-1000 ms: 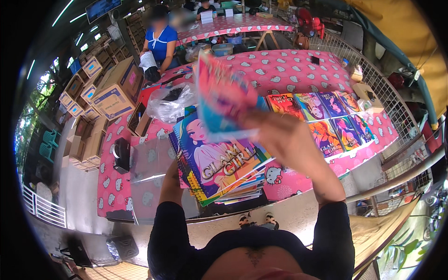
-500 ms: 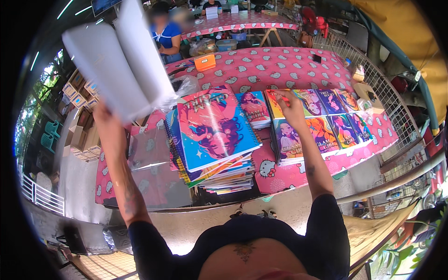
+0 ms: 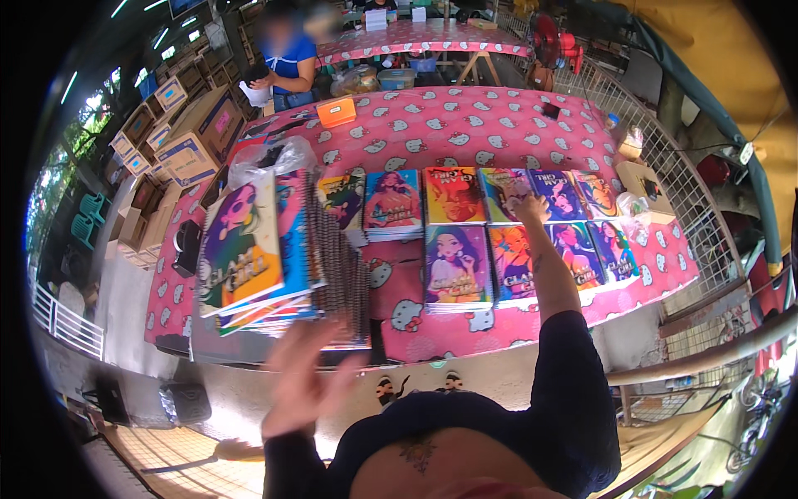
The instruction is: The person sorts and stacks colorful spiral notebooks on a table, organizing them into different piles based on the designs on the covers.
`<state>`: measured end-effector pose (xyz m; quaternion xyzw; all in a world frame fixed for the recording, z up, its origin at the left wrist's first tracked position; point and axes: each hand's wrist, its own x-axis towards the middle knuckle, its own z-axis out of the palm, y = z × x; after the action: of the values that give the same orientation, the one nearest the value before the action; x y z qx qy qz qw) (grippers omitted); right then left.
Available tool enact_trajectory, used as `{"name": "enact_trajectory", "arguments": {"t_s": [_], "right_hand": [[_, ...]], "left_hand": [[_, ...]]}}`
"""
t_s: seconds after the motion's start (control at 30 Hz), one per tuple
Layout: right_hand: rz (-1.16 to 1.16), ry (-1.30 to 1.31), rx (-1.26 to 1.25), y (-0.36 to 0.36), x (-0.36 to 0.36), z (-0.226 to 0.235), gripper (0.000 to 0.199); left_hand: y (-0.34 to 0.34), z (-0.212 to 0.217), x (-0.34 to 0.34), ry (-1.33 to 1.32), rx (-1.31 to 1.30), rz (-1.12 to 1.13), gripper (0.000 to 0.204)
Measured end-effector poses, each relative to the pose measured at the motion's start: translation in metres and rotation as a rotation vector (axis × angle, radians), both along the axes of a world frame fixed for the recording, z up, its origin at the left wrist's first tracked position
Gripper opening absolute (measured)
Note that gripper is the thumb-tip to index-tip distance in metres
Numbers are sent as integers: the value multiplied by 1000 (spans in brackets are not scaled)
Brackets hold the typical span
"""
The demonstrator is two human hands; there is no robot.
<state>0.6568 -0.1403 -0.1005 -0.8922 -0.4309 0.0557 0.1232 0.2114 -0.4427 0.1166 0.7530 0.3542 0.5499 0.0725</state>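
Note:
My left hand point(image 3: 312, 374), blurred by motion, is in front of a tall stack of spiral notebooks point(image 3: 241, 249), fingers apart and nothing visible in them. The top notebook has an illustrated woman in sunglasses on its cover; dark wire spirals line the stack's right side. My right hand point(image 3: 532, 209) rests on the back row of laid-out notebooks, fingers spread over a green and purple cover point(image 3: 503, 187). Around it are an orange-and-red notebook point(image 3: 455, 195), a dark purple one point(image 3: 557, 193) and a lilac one point(image 3: 457, 262) in the front row.
A pink patterned tablecloth point(image 3: 465, 116) covers the table. An orange box point(image 3: 336, 111), a clear plastic bag point(image 3: 278, 158) and a cardboard box point(image 3: 647, 191) sit on it. Large cartons point(image 3: 199, 137) are piled at left. A person in blue point(image 3: 291, 66) stands beyond the table.
My left hand has let go of the raised white-paged item and moved down toward me. A sunglasses cover now tops the stack. My right hand has moved onto the green and purple notebook.

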Motion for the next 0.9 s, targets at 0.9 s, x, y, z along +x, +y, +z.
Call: {"name": "enact_trajectory", "arguments": {"t_s": [0.9], "right_hand": [[759, 1758, 1313, -71, -80, 250, 57]], "left_hand": [[34, 18, 102, 29, 322, 137, 30]]}}
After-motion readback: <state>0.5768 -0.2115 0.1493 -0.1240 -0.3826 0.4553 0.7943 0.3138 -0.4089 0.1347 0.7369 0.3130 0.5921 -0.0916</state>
